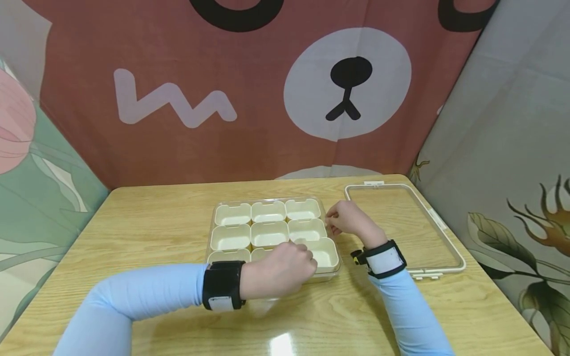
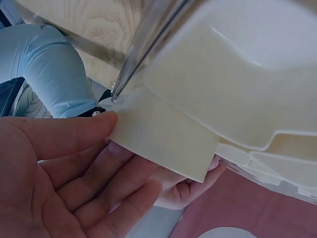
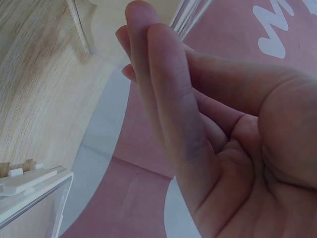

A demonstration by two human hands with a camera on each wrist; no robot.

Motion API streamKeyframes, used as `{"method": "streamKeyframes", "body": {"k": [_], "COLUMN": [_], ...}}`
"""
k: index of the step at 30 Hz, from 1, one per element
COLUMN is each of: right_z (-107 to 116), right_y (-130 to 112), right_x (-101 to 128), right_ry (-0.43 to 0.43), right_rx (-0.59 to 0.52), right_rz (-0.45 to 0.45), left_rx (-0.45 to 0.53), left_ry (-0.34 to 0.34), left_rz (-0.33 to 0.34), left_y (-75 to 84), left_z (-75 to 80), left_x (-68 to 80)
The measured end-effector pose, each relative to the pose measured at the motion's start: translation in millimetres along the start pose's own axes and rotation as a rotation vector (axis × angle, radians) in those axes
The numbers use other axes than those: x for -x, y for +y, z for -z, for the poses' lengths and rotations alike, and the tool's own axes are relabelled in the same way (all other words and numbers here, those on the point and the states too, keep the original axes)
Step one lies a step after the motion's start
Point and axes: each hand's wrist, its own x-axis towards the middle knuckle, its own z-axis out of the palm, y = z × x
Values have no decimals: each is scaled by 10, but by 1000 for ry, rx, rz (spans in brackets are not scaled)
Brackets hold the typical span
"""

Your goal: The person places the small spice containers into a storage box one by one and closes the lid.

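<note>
Left hand [image 1: 278,269] on cream nine-cup tray [image 1: 272,232], clear-walled.

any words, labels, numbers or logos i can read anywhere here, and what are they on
None: no readable text in any view.
The backdrop cloth carries only a cartoon bear face and a white zigzag mark, not letters.
The compartment tray, its clear lid and the wrist straps show no print or label.

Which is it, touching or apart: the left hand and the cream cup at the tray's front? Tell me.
Touching. In the left wrist view the left hand's fingers press against the wall of the cream cup, with no gap between them.
</note>
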Motion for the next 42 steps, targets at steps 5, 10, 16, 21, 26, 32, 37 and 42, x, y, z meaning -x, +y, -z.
{"method": "streamKeyframes", "body": {"k": [5, 10, 16, 21, 26, 32, 37, 42], "right_z": [1, 1, 1, 4, 5, 0, 13, 12], "right_y": [-6, -3, 0, -7, -15, -18, -29, -15], "right_x": [3, -2, -3, 1, 9, 10, 11, 3], "right_ry": [-2, 3, 3, 3, 4, 3, 2, 3], "right_rx": [7, 18, 4, 2, 3, 0, 12, 20], "right_rz": [-6, -10, -23, -19, -10, -13, -16, -12], "left_rx": [-19, -28, -34, -28, -38, -30, -27, -33], "left_ry": [15, 18, 24, 15, -6, -35, -54, -73], "left_rz": [-3, -6, -16, -20, -17, 2, 8, 9], "left_y": [20, 30, 39, 52, 68, 83, 80, 92], "left_z": [-37, -38, -44, -52, -54, -62, -75, -70], "left_x": [6, 9, -2, -14, -14, -12, -13, -15]}}
